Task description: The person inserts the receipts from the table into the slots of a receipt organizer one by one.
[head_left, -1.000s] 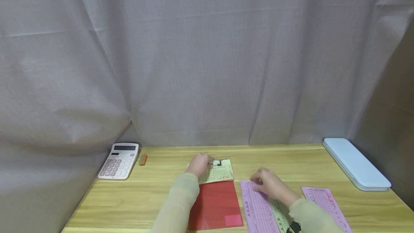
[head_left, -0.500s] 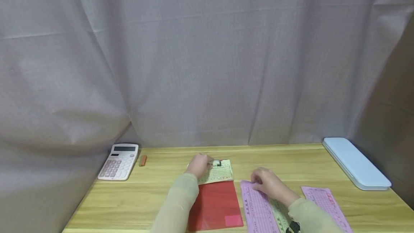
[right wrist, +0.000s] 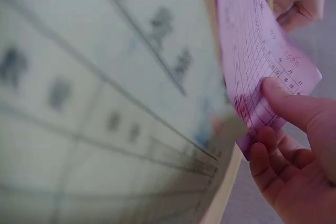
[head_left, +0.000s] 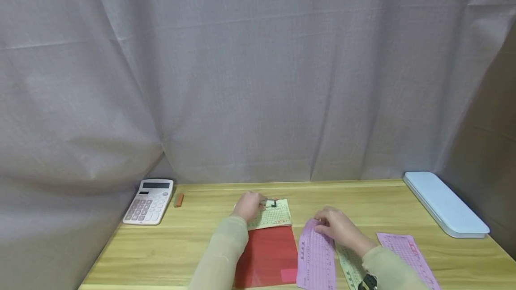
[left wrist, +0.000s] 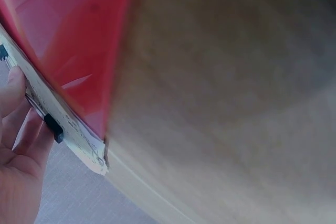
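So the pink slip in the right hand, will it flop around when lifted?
Probably: the pink slip curves near the fingers pinching it. It looks like thin paper, so it is likely light. It might also crease, as the pinch sits close to one end.

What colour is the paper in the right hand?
The paper is purple with printed lines, clearest in the right wrist view.

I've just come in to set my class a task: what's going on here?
A person is handling printed sheets at a table. The right grip pinches the far end of a curving purple sheet. The left grip holds the metal clip on a pale green sheet at the far end of the red folder. Another purple sheet lies to the right.
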The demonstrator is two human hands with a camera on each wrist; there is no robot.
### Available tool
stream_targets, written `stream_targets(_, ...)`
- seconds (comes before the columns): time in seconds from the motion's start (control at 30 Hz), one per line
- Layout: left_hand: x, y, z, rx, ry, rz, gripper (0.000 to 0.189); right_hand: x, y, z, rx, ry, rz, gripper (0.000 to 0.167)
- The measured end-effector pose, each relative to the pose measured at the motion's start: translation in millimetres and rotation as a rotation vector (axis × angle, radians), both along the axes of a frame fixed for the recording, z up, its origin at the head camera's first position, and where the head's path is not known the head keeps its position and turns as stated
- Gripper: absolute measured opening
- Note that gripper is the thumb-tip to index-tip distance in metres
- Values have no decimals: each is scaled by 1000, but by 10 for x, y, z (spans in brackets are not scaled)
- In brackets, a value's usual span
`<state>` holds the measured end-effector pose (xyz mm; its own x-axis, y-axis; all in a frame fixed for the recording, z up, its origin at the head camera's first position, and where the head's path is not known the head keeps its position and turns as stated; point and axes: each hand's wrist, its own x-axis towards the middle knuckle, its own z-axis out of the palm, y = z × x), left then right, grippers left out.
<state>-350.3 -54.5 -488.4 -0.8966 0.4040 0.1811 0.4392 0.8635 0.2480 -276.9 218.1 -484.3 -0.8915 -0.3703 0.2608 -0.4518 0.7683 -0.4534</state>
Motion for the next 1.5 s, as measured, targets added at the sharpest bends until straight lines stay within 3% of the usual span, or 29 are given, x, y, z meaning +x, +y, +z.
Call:
stream_targets(0.13, -8, -2, -14, 0, 15, -6, 26, -3, 49, 60, -25, 4, -19, 5)
stream_targets(0.47, -26, -14, -20, -9, 35, -15, 24, -31, 139, 202, -167, -91, -43, 19)
stream_targets(0.67, -42, -22, -40, -19, 62, -26, 19, -21, 135, 231, -254, -138, -57, 17)
stream_targets(1.07, -35, 6, -47, -21, 54, -11, 11, 1, 17, 180, -379, -248, -197, 19)
stream_targets(1.37, -39, 3, -28, -35, 31, -3, 15, -6, -100, 80, -429, -350, -248, 18)
stream_targets(1.5, -32, 1, -16, -37, 8, 13, 21, -18, -155, 45, -444, -367, -227, 18)
